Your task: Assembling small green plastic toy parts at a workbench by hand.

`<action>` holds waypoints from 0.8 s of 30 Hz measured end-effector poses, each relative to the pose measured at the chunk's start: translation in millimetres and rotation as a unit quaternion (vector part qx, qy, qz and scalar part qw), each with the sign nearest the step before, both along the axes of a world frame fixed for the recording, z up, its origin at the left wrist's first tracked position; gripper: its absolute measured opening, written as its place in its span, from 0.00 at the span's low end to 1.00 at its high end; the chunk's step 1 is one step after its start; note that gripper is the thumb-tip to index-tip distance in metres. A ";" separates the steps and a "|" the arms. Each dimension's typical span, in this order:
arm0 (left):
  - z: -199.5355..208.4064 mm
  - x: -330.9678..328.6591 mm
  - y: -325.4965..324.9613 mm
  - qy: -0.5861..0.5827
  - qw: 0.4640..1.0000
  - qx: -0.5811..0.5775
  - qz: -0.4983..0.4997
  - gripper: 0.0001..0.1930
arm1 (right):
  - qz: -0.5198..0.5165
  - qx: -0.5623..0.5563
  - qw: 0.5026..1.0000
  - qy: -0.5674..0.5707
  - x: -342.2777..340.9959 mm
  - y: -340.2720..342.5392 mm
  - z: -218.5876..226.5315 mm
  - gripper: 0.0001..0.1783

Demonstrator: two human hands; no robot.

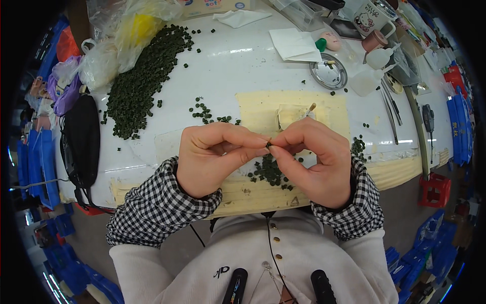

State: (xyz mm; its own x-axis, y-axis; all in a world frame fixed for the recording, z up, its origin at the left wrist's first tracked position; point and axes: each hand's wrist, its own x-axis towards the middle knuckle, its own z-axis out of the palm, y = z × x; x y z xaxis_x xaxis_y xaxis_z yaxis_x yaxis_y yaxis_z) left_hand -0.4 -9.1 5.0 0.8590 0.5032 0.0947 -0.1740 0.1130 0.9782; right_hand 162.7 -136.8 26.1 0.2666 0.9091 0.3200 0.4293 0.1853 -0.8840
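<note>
White desk (253, 61), curved by the lens, runs left to right. A long heap of dark green beads (142, 76) lies on its far left part, beside clear plastic bags (109, 50). A black pouch (81, 137) sits at the left edge. A yellowish mat (263, 109) covers the middle. Far right: round metal dish (328, 72), white squeeze bottles (372, 71), tweezers (390, 106).

A small near pile of green beads (268, 171) lies just under the hands, with looser ones scattered towards the far side.

Left hand (212, 154) and right hand (314, 157) meet at the fingertips above the mat, both pinched on one tiny green piece (269, 143). Both are closed in a fine pinch, remaining fingers curled in.

Handling, as judged: the piece looks very light and small, probably smooth, so likely to slip or roll off if let go. A thumb-and-forefinger pinch on its sides is the only practical hold. It looks firm rather than soft, though that cannot be confirmed.

Hard to make out: the piece is mostly covered by fingertips, so its shape is unclear. Whether thread or wire runs through it cannot be told. A small stick-like tool (310, 108) behind the right hand is partly hidden.
</note>
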 end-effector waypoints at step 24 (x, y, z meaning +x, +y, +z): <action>5.4 -0.2 -0.9 0.026 0.999 -0.004 0.019 0.10 | -0.020 0.020 1.000 -0.008 -0.9 0.9 -2.7 0.05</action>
